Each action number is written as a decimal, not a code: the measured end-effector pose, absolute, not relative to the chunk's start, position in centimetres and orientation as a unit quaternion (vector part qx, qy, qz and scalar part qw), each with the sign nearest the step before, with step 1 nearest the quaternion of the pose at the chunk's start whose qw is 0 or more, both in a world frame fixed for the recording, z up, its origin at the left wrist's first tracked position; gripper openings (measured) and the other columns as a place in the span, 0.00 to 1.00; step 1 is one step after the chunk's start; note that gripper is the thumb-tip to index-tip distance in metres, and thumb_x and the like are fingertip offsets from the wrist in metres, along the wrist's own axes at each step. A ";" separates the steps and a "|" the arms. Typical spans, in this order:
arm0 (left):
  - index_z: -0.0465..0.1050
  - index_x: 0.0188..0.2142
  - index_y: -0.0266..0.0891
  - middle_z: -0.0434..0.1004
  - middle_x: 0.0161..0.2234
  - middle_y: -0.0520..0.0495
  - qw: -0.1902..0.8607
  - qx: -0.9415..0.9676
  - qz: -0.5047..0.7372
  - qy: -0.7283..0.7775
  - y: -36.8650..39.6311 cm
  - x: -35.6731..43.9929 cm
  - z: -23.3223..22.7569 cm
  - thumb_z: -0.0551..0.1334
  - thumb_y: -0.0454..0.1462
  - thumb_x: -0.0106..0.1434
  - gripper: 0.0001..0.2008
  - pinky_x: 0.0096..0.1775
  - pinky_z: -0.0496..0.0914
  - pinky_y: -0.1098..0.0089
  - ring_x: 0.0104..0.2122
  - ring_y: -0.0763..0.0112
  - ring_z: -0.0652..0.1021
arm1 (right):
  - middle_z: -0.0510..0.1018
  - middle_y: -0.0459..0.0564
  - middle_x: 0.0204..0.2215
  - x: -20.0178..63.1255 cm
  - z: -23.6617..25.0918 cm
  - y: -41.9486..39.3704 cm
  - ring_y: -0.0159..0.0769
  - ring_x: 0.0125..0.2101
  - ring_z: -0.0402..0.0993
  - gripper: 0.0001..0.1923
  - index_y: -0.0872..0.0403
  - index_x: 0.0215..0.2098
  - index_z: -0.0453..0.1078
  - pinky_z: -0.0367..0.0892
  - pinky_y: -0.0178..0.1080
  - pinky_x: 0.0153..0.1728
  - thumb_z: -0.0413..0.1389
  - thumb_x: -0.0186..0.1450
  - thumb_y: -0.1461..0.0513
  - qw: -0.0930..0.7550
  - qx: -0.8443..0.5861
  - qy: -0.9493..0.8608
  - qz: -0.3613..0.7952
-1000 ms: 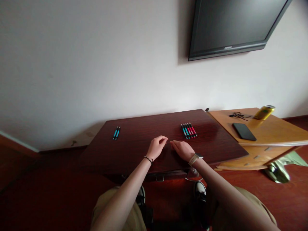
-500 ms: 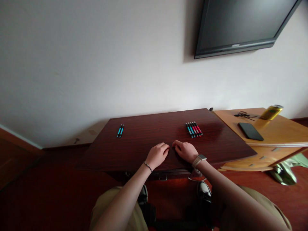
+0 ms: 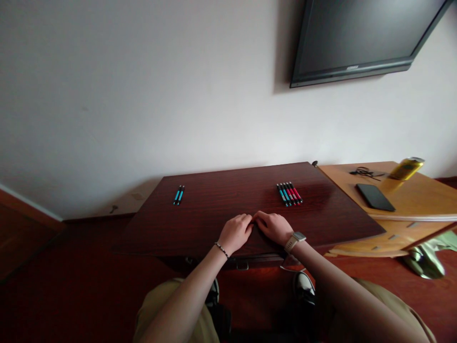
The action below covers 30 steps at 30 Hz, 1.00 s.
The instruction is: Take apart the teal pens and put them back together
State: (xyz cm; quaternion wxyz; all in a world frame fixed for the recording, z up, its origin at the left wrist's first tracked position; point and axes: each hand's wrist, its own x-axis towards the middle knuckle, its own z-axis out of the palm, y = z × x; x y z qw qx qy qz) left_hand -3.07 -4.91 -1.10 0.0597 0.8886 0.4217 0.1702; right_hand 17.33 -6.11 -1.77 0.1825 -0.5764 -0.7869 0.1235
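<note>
Both of my hands rest near the front middle of the dark red-brown table [image 3: 214, 190], their fingertips meeting or nearly so. My left hand [image 3: 235, 232] wears a beaded bracelet at the wrist; its fingers are curled together, and no object shows in them. My right hand [image 3: 274, 226], below a pale-strapped watch [image 3: 295, 240], is likewise loosely closed with nothing visible inside. Beyond it lies a row of several pens, light-blue ones [image 3: 282, 194] on the left and red ones [image 3: 294, 193] on the right. Two light-blue pens [image 3: 179, 195] lie side by side at the table's left.
A light wooden cabinet [image 3: 428, 195] adjoins the table on the right. On it are a black phone-like slab [image 3: 375, 196], a dark coiled cable [image 3: 364, 172] and a yellow can [image 3: 407, 168]. A television [image 3: 357, 38] hangs on the wall above.
My hands have drawn slightly closer, narrowing the gap between their fingertips. The view has shifted a little; the pens lie as before.
</note>
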 end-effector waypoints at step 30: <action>0.79 0.40 0.45 0.85 0.40 0.47 0.082 0.814 0.251 0.518 -0.9 -8.0 0.7 0.61 0.40 0.72 0.08 0.42 0.72 0.67 0.39 0.63 0.82 | 0.86 0.46 0.37 17.8 -2.5 -6.0 0.39 0.36 0.82 0.11 0.44 0.48 0.76 0.61 0.35 0.36 0.51 0.76 0.57 0.209 -0.558 -0.793 0.127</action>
